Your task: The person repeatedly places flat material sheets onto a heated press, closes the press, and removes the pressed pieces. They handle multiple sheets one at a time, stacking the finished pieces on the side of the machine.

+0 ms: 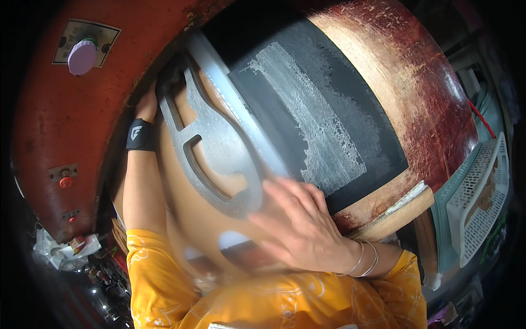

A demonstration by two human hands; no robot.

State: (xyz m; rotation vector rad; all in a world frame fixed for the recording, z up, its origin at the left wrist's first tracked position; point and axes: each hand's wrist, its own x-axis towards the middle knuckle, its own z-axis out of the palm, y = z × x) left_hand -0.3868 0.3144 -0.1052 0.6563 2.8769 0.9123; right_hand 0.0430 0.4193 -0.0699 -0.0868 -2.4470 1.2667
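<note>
"Where's the plate (222, 145)?"
"On the tan sheet (164, 164), alongside the rail (246, 118)."
"Hands?"
"Right hand (307, 230) spread at its near end — blurred, contact unclear. Left hand (147, 107) by the far end; grip hidden, can't tell."
"Handling it well?"
"I'd steady both ends evenly, keeping it flat — fingertips out from underneath."

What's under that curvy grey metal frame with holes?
Through the holes in the curvy grey metal frame, a smooth tan surface shows. The solid metal hides whatever lies beneath it.
</note>
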